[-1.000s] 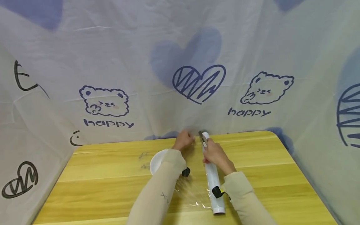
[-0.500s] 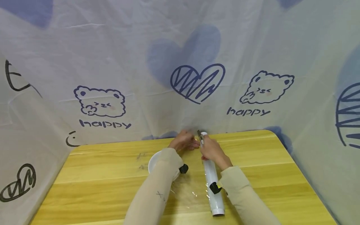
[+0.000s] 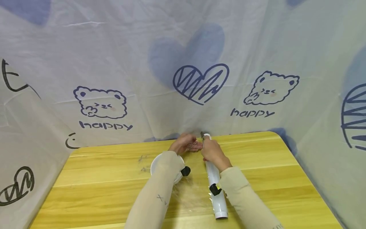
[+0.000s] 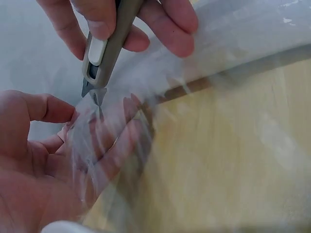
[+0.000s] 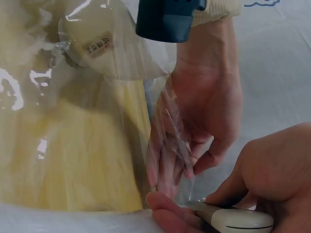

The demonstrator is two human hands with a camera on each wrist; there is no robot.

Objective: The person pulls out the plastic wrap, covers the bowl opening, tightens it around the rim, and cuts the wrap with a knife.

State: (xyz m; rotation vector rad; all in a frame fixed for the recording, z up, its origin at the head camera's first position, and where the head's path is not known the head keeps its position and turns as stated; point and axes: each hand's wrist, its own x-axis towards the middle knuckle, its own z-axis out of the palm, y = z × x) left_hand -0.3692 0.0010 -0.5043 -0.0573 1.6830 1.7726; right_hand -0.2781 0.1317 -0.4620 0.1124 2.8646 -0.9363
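My left hand (image 3: 184, 143) pinches the edge of clear plastic film (image 4: 92, 160) between thumb and forefinger near the table's far edge. Its other fingers lie extended behind the film. My right hand (image 3: 213, 152) grips a utility knife (image 4: 114, 48) with a grey body and white slider. In the left wrist view its blade meets the film just beside the left thumb. A long white roll of cling film (image 3: 218, 205) lies under the right hand and forearm. The film stretches left from it over a white bowl (image 3: 155, 163), which the left sleeve partly covers.
The wood-grain table (image 3: 103, 184) carries everything. Right behind its far edge hangs a printed cloth curtain (image 3: 154, 121), with more cloth at both sides. A small printed label (image 5: 98, 45) shows on the bowl through the film.
The left hand's fingers have spread under the film and come closer to the knife. My right hand has shifted slightly left. The roll stays about where it was.
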